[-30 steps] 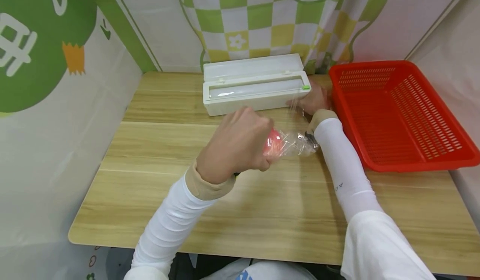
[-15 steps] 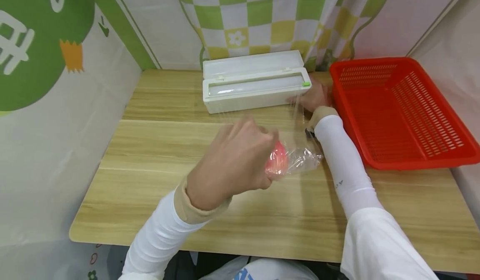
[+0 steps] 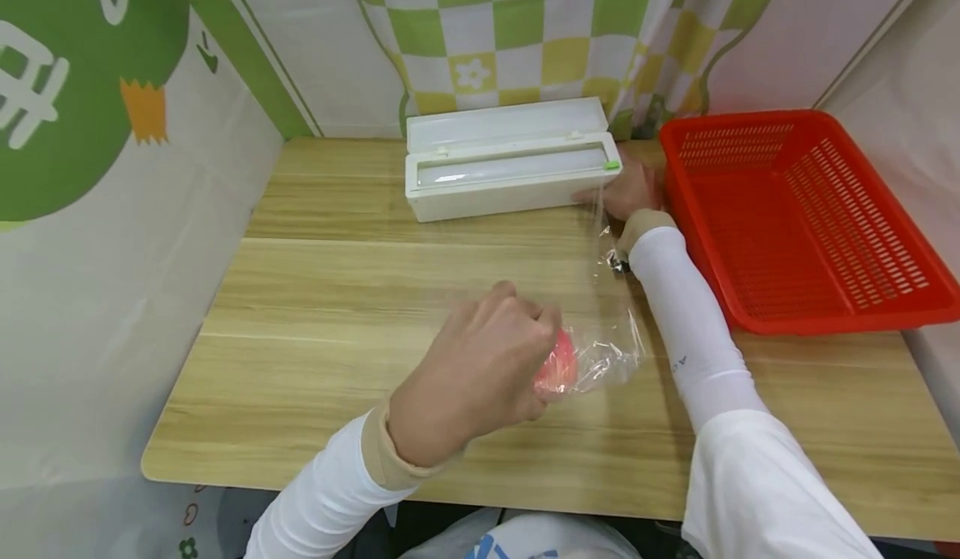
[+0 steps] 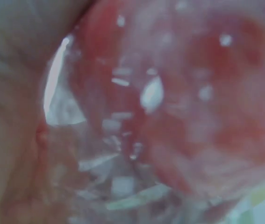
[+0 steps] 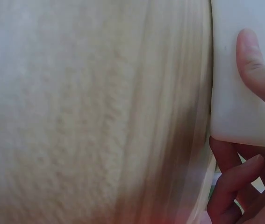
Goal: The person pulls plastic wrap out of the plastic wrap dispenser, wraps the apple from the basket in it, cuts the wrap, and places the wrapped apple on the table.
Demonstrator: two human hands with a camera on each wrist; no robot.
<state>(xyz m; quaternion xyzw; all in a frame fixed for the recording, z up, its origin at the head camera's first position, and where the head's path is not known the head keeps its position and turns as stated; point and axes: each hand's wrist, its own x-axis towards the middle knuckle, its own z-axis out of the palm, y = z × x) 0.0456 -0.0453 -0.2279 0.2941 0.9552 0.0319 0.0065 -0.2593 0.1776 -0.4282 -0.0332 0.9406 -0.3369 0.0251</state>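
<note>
Head view: bright, even light; soft shadow beside the right sleeve (image 3: pixel 697 359), four o'clock; glare streak on the white box (image 3: pixel 510 199), eleven o'clock; glints on the clear film (image 3: pixel 611 359), four o'clock.
Left wrist view: dim, out of focus; white highlights on the film over the round red thing (image 4: pixel 225 112), strongest streak at ten o'clock.
Right wrist view: muted light; tabletop (image 5: pixel 76 116) grain smeared; dark shadow and bowed edge at five o'clock; right thumb (image 5: pixel 258 77) sharper, two o'clock.
</note>
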